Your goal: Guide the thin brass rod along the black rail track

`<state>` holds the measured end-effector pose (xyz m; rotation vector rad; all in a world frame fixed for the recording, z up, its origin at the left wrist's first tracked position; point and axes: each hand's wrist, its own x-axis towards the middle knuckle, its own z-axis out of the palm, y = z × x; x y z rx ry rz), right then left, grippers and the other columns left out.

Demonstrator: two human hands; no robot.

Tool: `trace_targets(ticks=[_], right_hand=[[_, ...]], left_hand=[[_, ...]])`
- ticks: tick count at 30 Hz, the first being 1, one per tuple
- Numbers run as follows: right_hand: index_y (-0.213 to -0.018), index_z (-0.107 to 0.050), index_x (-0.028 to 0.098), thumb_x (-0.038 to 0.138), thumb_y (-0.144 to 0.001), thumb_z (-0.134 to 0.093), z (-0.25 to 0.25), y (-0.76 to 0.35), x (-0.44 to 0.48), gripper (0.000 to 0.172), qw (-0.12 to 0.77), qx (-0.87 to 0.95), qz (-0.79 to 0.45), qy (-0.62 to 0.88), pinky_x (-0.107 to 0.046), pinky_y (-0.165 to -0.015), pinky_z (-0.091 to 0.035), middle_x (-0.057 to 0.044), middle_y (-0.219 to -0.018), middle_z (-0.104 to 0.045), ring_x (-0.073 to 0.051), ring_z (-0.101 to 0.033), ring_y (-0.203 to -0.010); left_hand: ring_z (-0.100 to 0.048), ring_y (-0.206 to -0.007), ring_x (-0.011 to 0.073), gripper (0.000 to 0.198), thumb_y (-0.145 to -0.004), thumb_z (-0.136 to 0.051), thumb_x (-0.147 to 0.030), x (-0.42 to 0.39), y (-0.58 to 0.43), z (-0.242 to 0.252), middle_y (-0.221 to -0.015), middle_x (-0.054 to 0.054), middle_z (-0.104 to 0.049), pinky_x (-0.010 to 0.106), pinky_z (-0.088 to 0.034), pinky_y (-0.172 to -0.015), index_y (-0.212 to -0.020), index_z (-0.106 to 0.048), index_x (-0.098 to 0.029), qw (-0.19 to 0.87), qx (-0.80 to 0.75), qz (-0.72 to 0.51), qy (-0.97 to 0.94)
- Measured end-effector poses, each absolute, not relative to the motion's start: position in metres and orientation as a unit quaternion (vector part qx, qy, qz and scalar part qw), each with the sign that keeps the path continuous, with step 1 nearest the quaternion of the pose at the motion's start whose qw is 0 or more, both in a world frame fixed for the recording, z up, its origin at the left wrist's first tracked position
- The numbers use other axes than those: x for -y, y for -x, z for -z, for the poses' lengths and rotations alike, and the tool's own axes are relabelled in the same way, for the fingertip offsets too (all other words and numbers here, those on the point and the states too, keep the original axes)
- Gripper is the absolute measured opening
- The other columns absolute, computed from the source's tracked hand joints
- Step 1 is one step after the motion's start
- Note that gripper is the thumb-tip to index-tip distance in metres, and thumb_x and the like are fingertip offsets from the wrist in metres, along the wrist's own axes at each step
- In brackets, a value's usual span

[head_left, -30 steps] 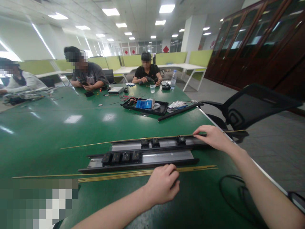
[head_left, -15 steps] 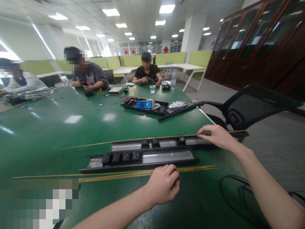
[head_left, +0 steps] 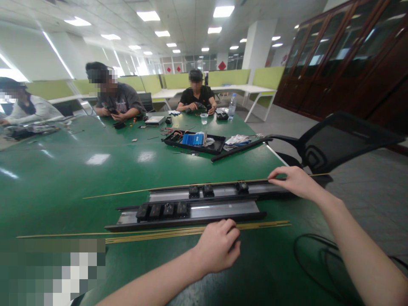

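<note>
Between thumb and fingers, my right hand (head_left: 291, 180) pinches a thin brass-coloured strip (head_left: 121, 193) that runs along the back edge of the rear black rail (head_left: 223, 191). Three black blocks sit in that rail. A nearer rail (head_left: 219, 210) holds several black blocks (head_left: 168, 210) at its left part. In front of it lies a bundle of long brass-coloured strips (head_left: 153, 234). My left hand (head_left: 219, 246) rests over this bundle with curled fingers; what its fingertips hold, if anything, is hidden.
A black tray (head_left: 216, 145) with a blue item, gloves (head_left: 237, 141) and a dark bar (head_left: 236, 150) lie farther back. A black chair (head_left: 344, 140) stands at the right. Cables (head_left: 306, 263) loop at the lower right. Three people sit across the green table (head_left: 117, 170).
My right hand has moved slightly to the right, and the strip in it has shifted a little the same way. My left hand has not visibly moved.
</note>
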<state>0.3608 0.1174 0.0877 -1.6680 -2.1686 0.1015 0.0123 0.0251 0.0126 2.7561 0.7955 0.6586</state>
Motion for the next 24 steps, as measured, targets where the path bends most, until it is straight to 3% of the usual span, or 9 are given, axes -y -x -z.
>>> trace_targets(ticks=[24], right_hand=[[-0.082,-0.077,0.023,0.045,-0.079,-0.066,-0.096,-0.387,-0.112,0.025,0.176,0.716,-0.09,0.67,-0.035,-0.082,-0.049,-0.006,-0.094,-0.077,-0.024,-0.069,-0.087]], left_hand=[[-0.063,-0.088,0.0219,0.011,-0.091,-0.053,-0.024,-0.024,-0.012,-0.014,-0.103,0.008,-0.063,0.033,-0.056,-0.071,-0.098,-0.059,-0.018,0.092,-0.269,-0.213,-0.935]])
